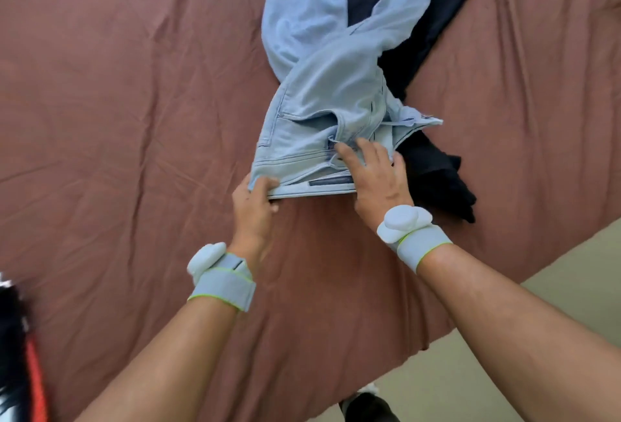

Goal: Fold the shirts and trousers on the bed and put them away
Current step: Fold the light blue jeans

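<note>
The bed (134, 119), covered in a reddish-brown sheet, carries everything in view. On it lie the light blue jeans (322, 78), legs stretched away toward the far side, waistband nearest the person. They look roughly doubled lengthwise but not yet folded short, so the fold seems only begun. Under and beside them lies a dark garment (433, 169), rumpled and apparently unfolded; what kind it is I cannot tell. Nothing appears to be put away yet, so most of the task looks left to do. The right hand (376, 179) rests palm down on the waistband, fingers spread and nearly straight, pressing the denim. The left hand (253, 201) pinches the waistband's near left corner, thumb on top, fingers curled beneath
</note>
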The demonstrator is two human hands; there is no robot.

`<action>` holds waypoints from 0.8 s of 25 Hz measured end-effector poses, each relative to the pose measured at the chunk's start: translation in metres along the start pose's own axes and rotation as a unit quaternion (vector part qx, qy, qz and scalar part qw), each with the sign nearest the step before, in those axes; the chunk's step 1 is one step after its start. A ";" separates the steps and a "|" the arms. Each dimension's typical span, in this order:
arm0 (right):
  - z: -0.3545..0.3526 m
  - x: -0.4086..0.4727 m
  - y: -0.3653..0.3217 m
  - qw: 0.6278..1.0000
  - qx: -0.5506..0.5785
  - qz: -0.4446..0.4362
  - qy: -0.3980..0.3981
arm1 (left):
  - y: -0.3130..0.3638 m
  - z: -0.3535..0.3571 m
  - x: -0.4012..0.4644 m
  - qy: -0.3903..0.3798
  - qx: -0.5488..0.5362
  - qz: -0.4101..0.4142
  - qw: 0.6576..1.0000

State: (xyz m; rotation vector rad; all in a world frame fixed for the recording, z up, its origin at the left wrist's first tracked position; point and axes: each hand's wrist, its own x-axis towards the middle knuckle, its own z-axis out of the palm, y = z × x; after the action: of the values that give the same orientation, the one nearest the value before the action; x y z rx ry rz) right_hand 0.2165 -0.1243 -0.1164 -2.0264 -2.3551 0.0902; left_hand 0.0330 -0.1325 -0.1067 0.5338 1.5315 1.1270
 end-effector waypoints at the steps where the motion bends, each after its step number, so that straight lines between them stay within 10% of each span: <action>1: 0.001 -0.004 -0.020 0.999 0.036 -0.021 0.024 | 0.002 -0.023 0.000 0.026 -0.022 0.005 0.999; 6: 0.005 -0.050 -0.147 0.970 0.105 -0.217 0.003 | 0.010 -0.175 -0.012 0.188 -0.008 0.045 0.981; 12: 0.017 -0.122 -0.287 0.861 0.084 -0.346 -0.362 | -0.046 -0.364 -0.090 0.224 0.255 -0.093 0.936; 15: 0.025 -0.133 -0.276 0.919 0.185 -0.269 -0.221 | -0.061 -0.389 -0.092 0.132 0.196 -0.121 0.964; 20: 0.030 -0.099 -0.213 0.979 0.179 0.097 0.021 | -0.051 -0.367 -0.053 0.075 0.363 -0.048 0.927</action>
State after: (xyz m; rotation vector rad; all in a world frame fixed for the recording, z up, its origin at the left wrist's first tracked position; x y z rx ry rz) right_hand 0.0192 -0.2543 -0.1311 -2.0406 -1.9374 0.4374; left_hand -0.2798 -0.3334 -0.1468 0.8655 2.0850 0.4981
